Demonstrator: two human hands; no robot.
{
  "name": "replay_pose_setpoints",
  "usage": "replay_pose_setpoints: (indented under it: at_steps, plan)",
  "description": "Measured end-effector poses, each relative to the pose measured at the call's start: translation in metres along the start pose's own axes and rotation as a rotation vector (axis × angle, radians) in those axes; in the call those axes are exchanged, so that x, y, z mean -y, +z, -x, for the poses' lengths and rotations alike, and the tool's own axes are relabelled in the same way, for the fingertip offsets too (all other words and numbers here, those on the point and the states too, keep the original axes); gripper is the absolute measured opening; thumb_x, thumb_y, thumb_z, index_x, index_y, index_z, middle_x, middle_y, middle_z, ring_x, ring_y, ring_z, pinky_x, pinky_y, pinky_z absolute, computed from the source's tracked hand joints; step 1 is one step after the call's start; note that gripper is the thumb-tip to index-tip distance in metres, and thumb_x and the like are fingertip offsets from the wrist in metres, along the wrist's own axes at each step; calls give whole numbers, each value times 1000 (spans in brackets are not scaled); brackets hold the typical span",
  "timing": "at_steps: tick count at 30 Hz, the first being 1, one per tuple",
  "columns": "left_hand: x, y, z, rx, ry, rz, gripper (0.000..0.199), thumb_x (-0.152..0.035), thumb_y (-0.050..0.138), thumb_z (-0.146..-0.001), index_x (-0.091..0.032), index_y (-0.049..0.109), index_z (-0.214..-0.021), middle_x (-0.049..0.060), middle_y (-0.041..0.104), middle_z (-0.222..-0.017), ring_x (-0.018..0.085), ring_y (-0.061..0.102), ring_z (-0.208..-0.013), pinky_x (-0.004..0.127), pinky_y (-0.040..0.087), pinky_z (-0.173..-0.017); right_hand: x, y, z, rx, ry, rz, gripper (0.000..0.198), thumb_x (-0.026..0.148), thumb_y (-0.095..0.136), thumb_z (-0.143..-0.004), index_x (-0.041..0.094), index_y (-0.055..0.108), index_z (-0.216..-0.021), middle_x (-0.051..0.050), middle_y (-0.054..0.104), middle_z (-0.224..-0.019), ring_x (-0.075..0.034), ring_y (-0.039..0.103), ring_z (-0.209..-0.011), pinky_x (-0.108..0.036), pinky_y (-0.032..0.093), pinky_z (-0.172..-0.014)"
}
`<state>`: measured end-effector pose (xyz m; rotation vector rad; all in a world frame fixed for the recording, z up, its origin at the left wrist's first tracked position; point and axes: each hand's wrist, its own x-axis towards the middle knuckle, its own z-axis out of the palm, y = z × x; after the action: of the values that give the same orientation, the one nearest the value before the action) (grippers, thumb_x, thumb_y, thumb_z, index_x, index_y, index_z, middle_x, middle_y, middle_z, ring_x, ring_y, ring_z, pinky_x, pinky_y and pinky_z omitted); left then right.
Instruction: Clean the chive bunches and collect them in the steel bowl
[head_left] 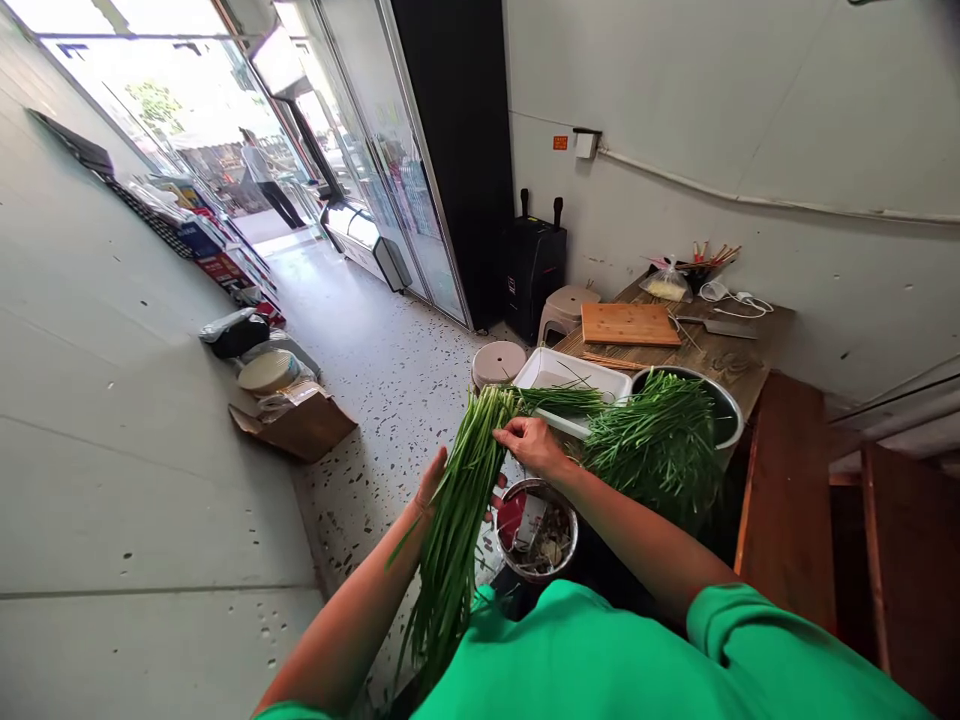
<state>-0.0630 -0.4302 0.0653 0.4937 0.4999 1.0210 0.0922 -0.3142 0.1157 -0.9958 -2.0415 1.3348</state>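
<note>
A long bunch of green Chinese chives (459, 510) lies across my left hand (432, 482), which is wrapped under and around it. The thumb shows on the left side and fingertips on the right. The pale cut ends point away from me and the leaf tips hang towards my lap. My right hand (531, 446) pinches at the bunch's right edge, just below the pale ends. Below the hands stands a round bin (537, 530) with scraps and something red inside. To the right, a big heap of chives (660, 440) spills over a metal basin (731, 415).
A white tray (551, 370) with more chives sits at the wooden table's (757, 345) near corner. A cutting board (630, 324) and a cleaver (724, 327) lie behind. Stools (499, 362) and a black speaker (534, 265) stand beyond; a cardboard box (300, 430) is left. A person (266, 180) stands outside.
</note>
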Motion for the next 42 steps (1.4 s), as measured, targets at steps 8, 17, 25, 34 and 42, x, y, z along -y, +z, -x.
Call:
replay_pose_setpoints:
  at_steps: [8, 17, 25, 34, 42]
  plan:
    - [17, -12, 7, -100, 51, -112, 45, -18, 60, -62, -11, 58, -107, 10, 64, -94, 18, 63, -70, 25, 46, -54, -1, 1, 1, 101, 90, 39, 26, 33, 50, -79, 15, 57, -61, 4, 45, -41, -9, 42, -37, -21, 29, -42]
    - [36, -15, 5, -169, 11, -105, 27, -22, 66, -62, -10, 58, -85, 5, 60, -76, 6, 45, -45, 21, 31, -43, -44, -4, -2, 34, -122, 282, 32, 39, 48, -80, 15, 65, -66, -3, 63, -62, -14, 53, -57, -24, 33, -55]
    - [44, -22, 22, -191, -103, -118, 24, -14, 66, -58, -13, 54, -79, 0, 55, -64, 4, 41, -38, 18, 27, -38, -72, -3, -8, 28, -101, 313, 35, 41, 48, -81, 15, 68, -68, -4, 63, -59, -15, 54, -56, -24, 31, -55]
    - [73, -46, 69, -156, -28, -63, 28, -16, 67, -56, -11, 55, -81, 2, 55, -65, 6, 44, -37, 19, 30, -35, -135, 13, -17, 251, 158, 389, 34, 33, 44, -83, 14, 63, -63, -6, 64, -56, -14, 58, -49, -22, 36, -49]
    - [75, -36, 59, -376, 71, -137, 20, -18, 67, -61, -15, 56, -76, 2, 57, -69, 8, 46, -43, 22, 32, -41, -139, 40, 24, 354, 211, 253, 23, 20, 66, -66, 14, 66, -88, -10, 70, -83, -23, 65, -84, -28, 48, -68]
